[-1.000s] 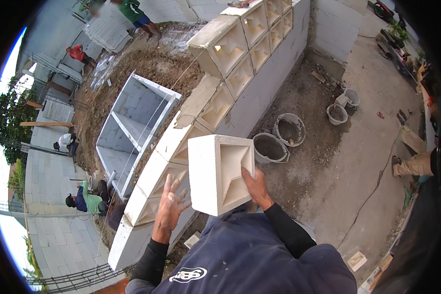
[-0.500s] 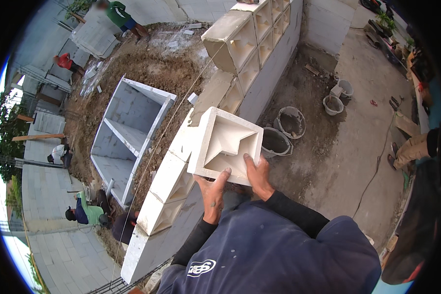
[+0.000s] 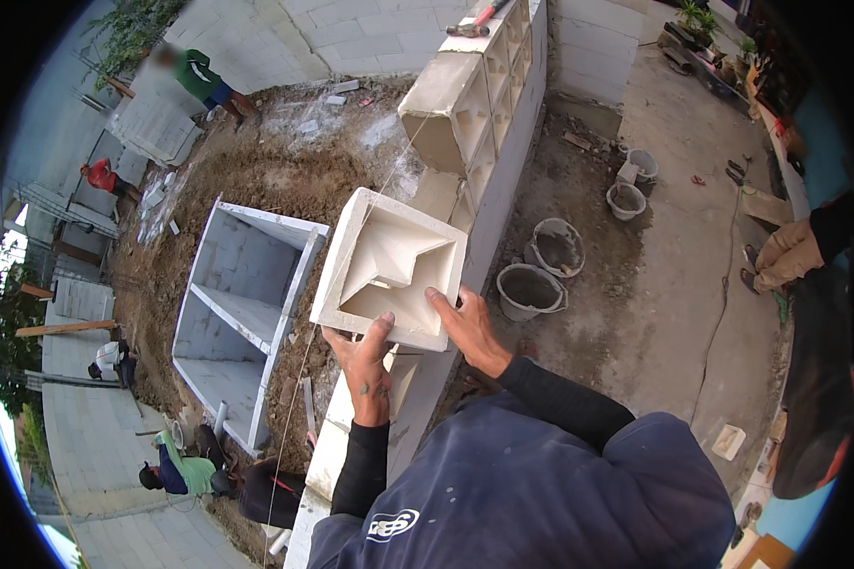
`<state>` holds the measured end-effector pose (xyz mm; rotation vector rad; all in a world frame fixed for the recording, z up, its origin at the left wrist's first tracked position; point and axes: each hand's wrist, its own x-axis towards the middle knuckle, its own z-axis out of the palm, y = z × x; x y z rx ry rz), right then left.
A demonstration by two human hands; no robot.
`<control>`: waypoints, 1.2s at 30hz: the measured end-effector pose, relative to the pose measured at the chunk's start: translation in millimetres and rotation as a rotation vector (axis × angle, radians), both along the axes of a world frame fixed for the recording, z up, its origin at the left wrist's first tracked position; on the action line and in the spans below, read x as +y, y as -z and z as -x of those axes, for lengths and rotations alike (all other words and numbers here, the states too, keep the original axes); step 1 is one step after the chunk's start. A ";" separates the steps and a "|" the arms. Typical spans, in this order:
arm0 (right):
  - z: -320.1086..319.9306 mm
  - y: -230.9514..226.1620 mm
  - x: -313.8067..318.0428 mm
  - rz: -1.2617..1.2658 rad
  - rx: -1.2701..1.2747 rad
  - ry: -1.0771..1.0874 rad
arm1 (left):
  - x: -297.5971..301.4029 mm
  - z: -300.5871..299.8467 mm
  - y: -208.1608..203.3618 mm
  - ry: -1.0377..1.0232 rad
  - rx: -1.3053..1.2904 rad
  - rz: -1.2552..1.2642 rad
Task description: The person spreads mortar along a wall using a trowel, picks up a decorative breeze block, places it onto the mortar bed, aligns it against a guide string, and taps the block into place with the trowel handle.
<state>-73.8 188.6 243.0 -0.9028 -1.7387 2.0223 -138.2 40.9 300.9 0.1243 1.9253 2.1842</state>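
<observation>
A square, cream-coloured ventilation block (image 3: 394, 256) with a star-shaped hollow is held up over the low wall, its patterned face tilted toward me. My left hand (image 3: 363, 365) grips its lower left corner, the thumb on the near rim. At the lower right edge, my right hand (image 3: 472, 330) has its thumb inside the hollow and its fingers behind. Below and beyond the held block runs the row of laid vent blocks (image 3: 489, 100) on the grey block wall (image 3: 503, 180). The held block hides part of the wall's top. A taut string (image 3: 299, 379) stretches along the wall's left side.
A red-handled hammer (image 3: 467, 30) lies atop the far blocks. Right of the wall stand mortar buckets (image 3: 525, 311) and smaller pails (image 3: 626, 211). Left, a partitioned concrete box (image 3: 247, 327) sits in soil. Several people work at left; another person's legs (image 3: 783, 251) show at right.
Both hands have carried the vent block leftward and slightly up, so it now overlaps the string in view. The view has shifted, bringing the hammer further into sight. The grip looks the same.
</observation>
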 end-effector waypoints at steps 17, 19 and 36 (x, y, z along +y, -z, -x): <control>93.7 35.2 92.6 0.166 0.167 0.089 | 67.2 72.4 -11.6 0.037 0.397 0.231; 101.6 45.0 104.8 0.131 0.114 0.123 | 80.9 80.3 -3.7 0.055 0.415 0.220; 122.0 75.3 140.1 -0.020 -0.094 0.175 | 118.3 107.0 26.4 0.099 0.524 0.330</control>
